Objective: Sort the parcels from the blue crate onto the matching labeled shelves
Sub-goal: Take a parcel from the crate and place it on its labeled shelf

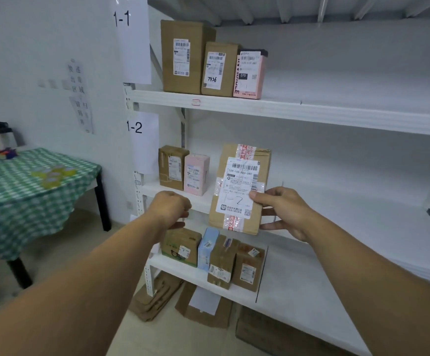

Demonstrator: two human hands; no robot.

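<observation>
My right hand grips a brown taped parcel by its right edge, thumb on its white label marked "1-2". The parcel stands upright at the front of the middle shelf, beside the paper sign "1-2". My left hand hovers left of the parcel with loosely curled fingers, holding nothing. On that shelf stand a small brown box and a pink box. The blue crate is out of view.
The top shelf, signed "1-1", carries three parcels. Several parcels stand on the lower shelf. Flattened cardboard lies on the floor under the rack. A table with a green checked cloth stands to the left.
</observation>
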